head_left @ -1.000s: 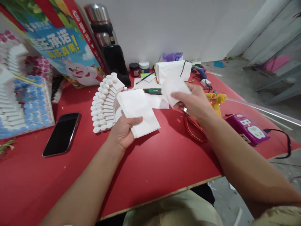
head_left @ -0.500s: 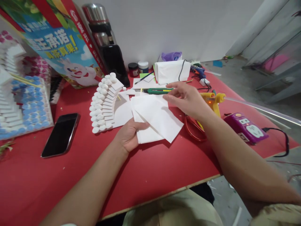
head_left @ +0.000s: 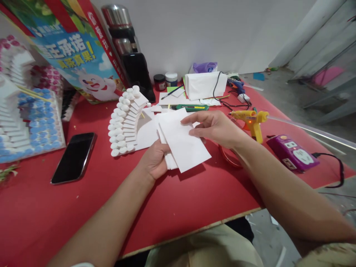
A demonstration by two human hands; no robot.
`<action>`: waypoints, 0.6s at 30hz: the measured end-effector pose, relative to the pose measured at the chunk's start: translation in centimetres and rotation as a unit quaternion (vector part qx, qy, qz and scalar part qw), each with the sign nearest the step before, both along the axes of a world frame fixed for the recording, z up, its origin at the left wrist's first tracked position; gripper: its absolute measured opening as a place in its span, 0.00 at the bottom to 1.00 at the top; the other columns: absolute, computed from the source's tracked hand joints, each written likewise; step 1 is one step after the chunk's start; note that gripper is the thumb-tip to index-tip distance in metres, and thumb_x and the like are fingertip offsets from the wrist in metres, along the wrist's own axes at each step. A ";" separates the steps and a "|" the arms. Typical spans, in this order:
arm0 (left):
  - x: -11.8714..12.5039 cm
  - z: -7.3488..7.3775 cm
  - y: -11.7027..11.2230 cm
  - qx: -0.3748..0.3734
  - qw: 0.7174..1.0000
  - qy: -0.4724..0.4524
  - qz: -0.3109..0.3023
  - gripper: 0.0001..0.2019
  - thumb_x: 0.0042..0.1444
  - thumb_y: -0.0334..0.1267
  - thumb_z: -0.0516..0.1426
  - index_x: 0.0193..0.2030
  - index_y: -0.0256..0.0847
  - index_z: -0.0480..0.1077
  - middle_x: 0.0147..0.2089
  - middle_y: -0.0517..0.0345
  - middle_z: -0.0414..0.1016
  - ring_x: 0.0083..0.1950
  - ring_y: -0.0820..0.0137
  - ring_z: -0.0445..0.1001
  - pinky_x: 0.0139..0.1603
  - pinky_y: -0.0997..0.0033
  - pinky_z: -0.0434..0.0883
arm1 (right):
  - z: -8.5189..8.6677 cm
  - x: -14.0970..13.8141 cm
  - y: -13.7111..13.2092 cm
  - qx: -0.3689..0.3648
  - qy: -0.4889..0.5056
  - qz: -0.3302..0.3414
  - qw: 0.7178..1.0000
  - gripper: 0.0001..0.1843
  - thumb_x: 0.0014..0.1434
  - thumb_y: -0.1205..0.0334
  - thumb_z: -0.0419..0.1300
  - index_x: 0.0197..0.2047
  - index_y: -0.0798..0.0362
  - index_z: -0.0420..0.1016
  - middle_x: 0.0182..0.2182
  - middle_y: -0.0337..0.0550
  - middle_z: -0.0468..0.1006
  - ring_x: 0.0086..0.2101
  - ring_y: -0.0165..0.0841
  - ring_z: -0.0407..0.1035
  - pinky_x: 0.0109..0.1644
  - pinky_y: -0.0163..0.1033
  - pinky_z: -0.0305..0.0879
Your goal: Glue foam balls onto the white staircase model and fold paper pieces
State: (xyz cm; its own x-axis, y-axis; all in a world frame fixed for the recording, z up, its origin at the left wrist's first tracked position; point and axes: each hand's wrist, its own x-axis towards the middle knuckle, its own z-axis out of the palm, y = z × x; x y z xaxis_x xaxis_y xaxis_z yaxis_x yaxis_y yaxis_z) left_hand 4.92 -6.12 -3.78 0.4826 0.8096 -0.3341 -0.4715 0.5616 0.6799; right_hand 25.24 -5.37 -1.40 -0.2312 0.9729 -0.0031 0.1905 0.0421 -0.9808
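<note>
A small stack of white sheets point(head_left: 170, 160) is in my left hand point(head_left: 158, 160), with the thumb on top and the fingers underneath. The top white sheet point(head_left: 187, 148) lies askew, its lower corner sticking out to the right. My right hand point(head_left: 214, 128) reaches over this sheet from the right. Its index finger and thumb are apart above the sheet's surface; whether they press on it I cannot tell. Just left of the stack stands a curved white piece point(head_left: 125, 122) of stepped slats edged with white round pads. A green utility knife point(head_left: 191, 108) lies behind the sheets.
A yellow glue gun point(head_left: 251, 120) and a purple power box point(head_left: 292, 152) are at the right on the red table point(head_left: 111, 211). A phone point(head_left: 73, 158) lies at the left, near a blue-and-white slatted model point(head_left: 43, 124). Jars, a flask point(head_left: 118, 22) and a printed box point(head_left: 80, 55) stand behind.
The top sheet has turned and shifted left over the stack. My right hand has come lower and left, from the sheet's far edge to over its surface. My left hand keeps its hold.
</note>
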 end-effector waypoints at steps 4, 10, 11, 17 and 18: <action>0.1 -0.2 0.1 0.003 1.000 -0.011 0.002 0.45 0.45 0.16 0.58 0.73 0.38 0.64 0.53 0.46 0.84 0.59 0.49 0.81 0.68 0.44 0.71 | -0.1 -0.5 0.0 0.004 -0.007 -0.008 1.000 0.18 0.54 0.66 0.69 0.49 0.51 0.82 0.39 0.41 0.83 0.23 0.26 0.66 0.27 0.37 0.66; 0.0 -0.5 0.4 -0.047 0.999 -0.021 0.016 0.35 0.56 0.23 0.58 0.72 0.33 0.64 0.51 0.44 0.85 0.56 0.52 0.83 0.69 0.46 0.70 | 0.0 -0.7 -0.1 -0.012 0.003 -0.017 1.000 0.21 0.53 0.66 0.69 0.51 0.52 0.80 0.33 0.38 0.81 0.21 0.27 0.67 0.25 0.37 0.66; 0.0 -0.5 0.4 -0.057 0.998 -0.023 0.012 0.33 0.57 0.24 0.58 0.72 0.32 0.65 0.51 0.43 0.85 0.56 0.52 0.82 0.69 0.47 0.71 | -0.1 -0.7 -0.1 -0.011 -0.001 -0.020 1.000 0.20 0.53 0.67 0.69 0.51 0.52 0.80 0.33 0.39 0.81 0.20 0.27 0.67 0.25 0.38 0.66; 0.0 -0.4 0.5 -0.065 0.997 -0.048 0.005 0.23 0.67 0.43 0.57 0.64 0.32 0.72 0.55 0.44 0.84 0.61 0.52 0.79 0.67 0.51 0.73 | -0.5 -1.1 -0.1 -0.003 -0.039 -0.030 0.999 0.19 0.54 0.68 0.68 0.51 0.53 0.79 0.29 0.38 0.80 0.19 0.28 0.69 0.25 0.39 0.68; 0.0 -0.3 0.5 -0.055 0.997 -0.059 0.002 0.24 0.67 0.47 0.57 0.63 0.33 0.73 0.56 0.45 0.83 0.63 0.51 0.78 0.67 0.51 0.73 | -0.6 -1.2 0.0 -0.002 -0.043 -0.034 0.999 0.19 0.54 0.68 0.68 0.51 0.53 0.79 0.29 0.38 0.80 0.19 0.29 0.70 0.25 0.39 0.68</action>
